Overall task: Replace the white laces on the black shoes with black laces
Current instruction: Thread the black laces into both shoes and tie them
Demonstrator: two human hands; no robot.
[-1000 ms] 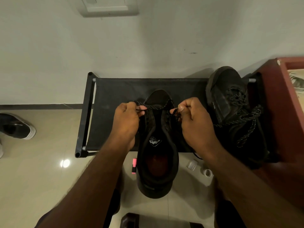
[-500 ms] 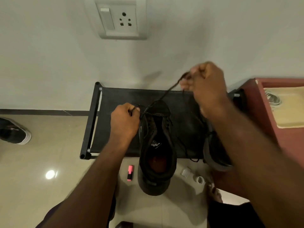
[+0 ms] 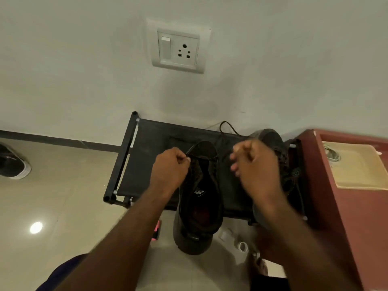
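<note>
The left hand's [image 3: 170,169] grip pinches the lace [image 3: 201,157] at the shoe's [image 3: 199,206] eleven o'clock, the right hand's [image 3: 256,164] grip is too blurred to tell, and both ends are best drawn evenly.

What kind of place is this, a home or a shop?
Probably a home, perhaps near the entrance: a low black shoe rack stands against a plain wall with a switch-and-socket plate, on a tiled floor, and a loose shoe lies at the left.
</note>
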